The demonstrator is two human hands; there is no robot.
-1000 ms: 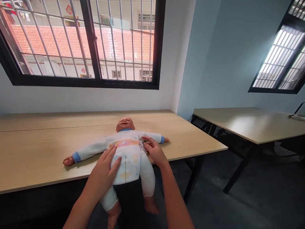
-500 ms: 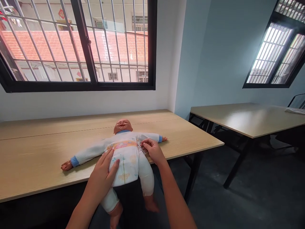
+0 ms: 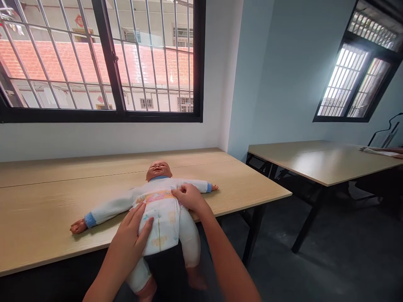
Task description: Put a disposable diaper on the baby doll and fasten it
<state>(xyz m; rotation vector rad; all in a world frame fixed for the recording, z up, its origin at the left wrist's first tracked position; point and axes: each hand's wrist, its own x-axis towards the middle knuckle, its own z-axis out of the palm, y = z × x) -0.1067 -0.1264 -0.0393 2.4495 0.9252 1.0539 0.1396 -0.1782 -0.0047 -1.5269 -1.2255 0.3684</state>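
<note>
A baby doll in a white suit with blue cuffs lies on its back at the table's front edge, arms spread, legs hanging over the edge. A white diaper with a pink and orange waistband covers its front. My left hand rests with fingers extended along the diaper's left side in view. At the opposite end of the waistband, my right hand has its fingers pinched together on the diaper's edge, probably at a fastening tab; the fingertips hide it.
The light wood table stands against the wall under a barred window. Across a gap of dark floor is a second table, with papers at its far right end.
My right hand has moved left and slightly inward, from the diaper's side onto its waistband. My left hand stays against the diaper. The camera view has shifted slightly.
</note>
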